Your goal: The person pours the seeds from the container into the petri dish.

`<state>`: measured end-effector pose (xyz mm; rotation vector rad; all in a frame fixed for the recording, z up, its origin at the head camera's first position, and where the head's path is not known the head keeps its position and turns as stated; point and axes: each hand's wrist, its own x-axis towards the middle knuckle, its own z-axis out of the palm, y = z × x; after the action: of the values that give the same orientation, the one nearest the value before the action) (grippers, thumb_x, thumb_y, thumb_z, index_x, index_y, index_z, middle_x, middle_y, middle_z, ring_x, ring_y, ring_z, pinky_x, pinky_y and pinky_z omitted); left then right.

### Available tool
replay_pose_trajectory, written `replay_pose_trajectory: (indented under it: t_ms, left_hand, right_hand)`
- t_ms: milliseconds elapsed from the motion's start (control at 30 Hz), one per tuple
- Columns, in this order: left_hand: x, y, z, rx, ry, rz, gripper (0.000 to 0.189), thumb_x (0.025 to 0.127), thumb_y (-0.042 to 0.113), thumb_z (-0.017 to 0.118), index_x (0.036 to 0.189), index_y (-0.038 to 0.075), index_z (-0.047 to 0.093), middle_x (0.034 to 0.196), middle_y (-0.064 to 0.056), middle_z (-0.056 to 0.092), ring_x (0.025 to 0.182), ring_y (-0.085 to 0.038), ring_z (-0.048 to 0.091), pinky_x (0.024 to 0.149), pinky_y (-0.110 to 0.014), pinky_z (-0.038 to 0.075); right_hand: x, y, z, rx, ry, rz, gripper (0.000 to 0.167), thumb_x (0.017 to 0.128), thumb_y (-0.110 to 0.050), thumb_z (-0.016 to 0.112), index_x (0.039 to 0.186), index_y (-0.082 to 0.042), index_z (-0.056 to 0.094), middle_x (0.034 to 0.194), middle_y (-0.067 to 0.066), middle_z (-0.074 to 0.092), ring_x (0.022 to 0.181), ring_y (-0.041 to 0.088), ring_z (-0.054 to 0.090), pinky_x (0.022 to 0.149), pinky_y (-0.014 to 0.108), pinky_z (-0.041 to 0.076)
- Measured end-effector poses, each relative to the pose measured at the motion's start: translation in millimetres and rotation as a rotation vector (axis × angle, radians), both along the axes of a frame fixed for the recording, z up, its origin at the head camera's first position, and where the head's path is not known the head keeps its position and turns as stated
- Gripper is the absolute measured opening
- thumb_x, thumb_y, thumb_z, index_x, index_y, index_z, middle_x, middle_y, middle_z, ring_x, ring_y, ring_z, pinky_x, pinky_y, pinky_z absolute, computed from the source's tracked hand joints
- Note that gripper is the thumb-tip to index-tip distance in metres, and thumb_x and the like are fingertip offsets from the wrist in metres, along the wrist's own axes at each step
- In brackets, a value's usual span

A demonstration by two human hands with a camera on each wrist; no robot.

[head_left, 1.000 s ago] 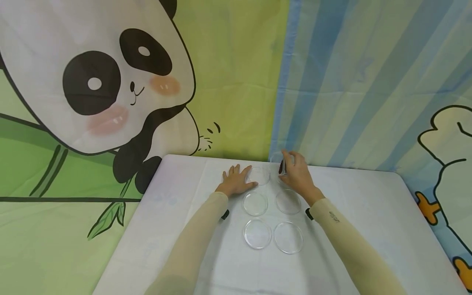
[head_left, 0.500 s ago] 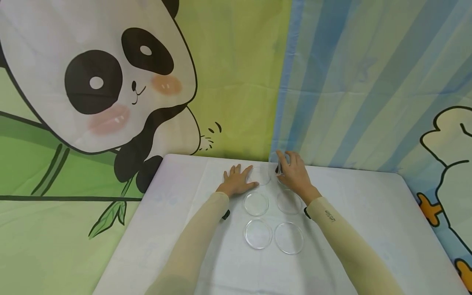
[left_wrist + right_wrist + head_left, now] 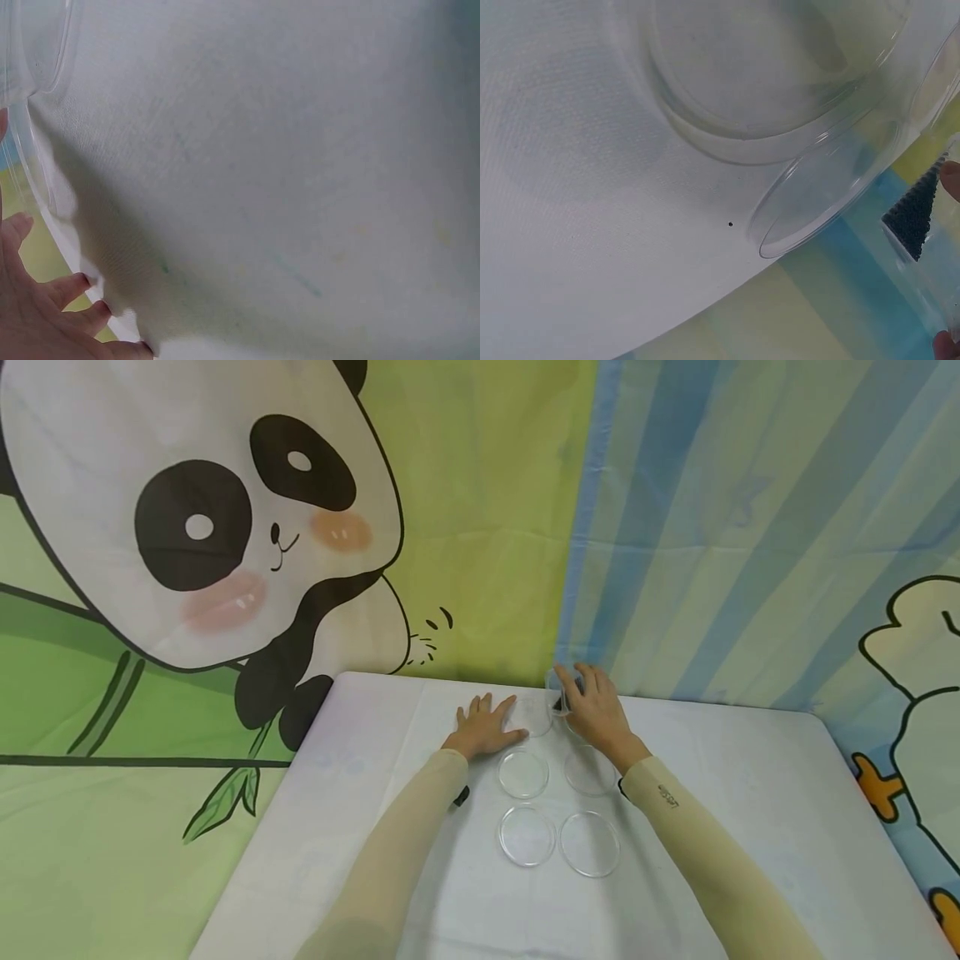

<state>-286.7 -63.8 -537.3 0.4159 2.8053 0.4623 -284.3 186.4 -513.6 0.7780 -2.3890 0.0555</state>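
Note:
My right hand (image 3: pixel 597 714) holds a clear plastic container (image 3: pixel 554 686) at the far edge of the table, above the far row of dishes. Black granules (image 3: pixel 915 214) lie heaped to one side inside the tilted container, as the right wrist view shows. The left hand (image 3: pixel 483 728) rests with spread fingers, thumb and index finger at the rim of the far left petri dish (image 3: pixel 534 718). Under the right hand, a far right petri dish (image 3: pixel 817 196) is mostly hidden in the head view. In the left wrist view, the left fingers (image 3: pixel 75 289) are straight.
Nearer to me stand more clear round dishes in two columns: a middle left dish (image 3: pixel 523 774), a middle right dish (image 3: pixel 590 770), a near left dish (image 3: pixel 527 836) and a near right dish (image 3: pixel 590 844). One black speck (image 3: pixel 730 224) lies on the white tabletop (image 3: pixel 720 827).
The right hand has shifted a little left with the container, which has turned so that more of its clear side shows. My left hand keeps its place by the far left dish.

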Motion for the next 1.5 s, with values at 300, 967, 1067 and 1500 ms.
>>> replay_pose_trajectory:
  t_ms: [300,967,1067,1500]
  left_hand:
    - [-2.1,0.4,-1.5,-0.020,-0.004,0.001,0.085,0.091,0.074,0.048,0.161,0.034,0.021,0.163,-0.021,0.017,0.149,-0.044,0.010,0.112,-0.069,0.010]
    - [1.0,1.4,0.2,-0.030,0.001,0.002,0.083,0.092,0.072,0.049,0.161,0.033,0.022,0.162,-0.021,0.019,0.148,-0.044,0.012,0.112,-0.069,0.011]
    - [0.9,1.3,0.0,-0.031,-0.008,0.003,0.083,0.092,0.072,0.049,0.161,0.034,0.021,0.163,-0.021,0.018,0.149,-0.044,0.011,0.112,-0.069,0.011]
    - [-0.7,0.8,-2.6,-0.028,-0.001,0.001,0.082,0.092,0.072,0.048,0.160,0.036,0.021,0.163,-0.021,0.017,0.149,-0.045,0.010,0.112,-0.070,0.010]
  right_hand:
    - [-0.7,-3.1,2.3,0.051,-0.073,-0.038,0.099,0.071,-0.017,0.091,0.153,-0.012,0.035,0.139,0.029,0.041,0.125,0.048,0.043,0.102,0.057,0.041]
    - [-0.1,-6.4,1.5,0.067,-0.086,-0.035,0.091,0.078,-0.013,0.085,0.154,-0.015,0.034,0.141,0.028,0.039,0.127,0.048,0.041,0.100,0.057,0.042]
    - [0.1,-6.8,1.9,0.065,-0.074,-0.029,0.090,0.078,-0.013,0.085,0.153,-0.014,0.035,0.141,0.029,0.041,0.127,0.048,0.041,0.099,0.058,0.043]
    - [-0.5,-8.2,2.0,0.076,-0.027,-0.013,0.074,0.089,-0.010,0.073,0.153,-0.014,0.038,0.140,0.028,0.041,0.126,0.046,0.042,0.094,0.056,0.046]
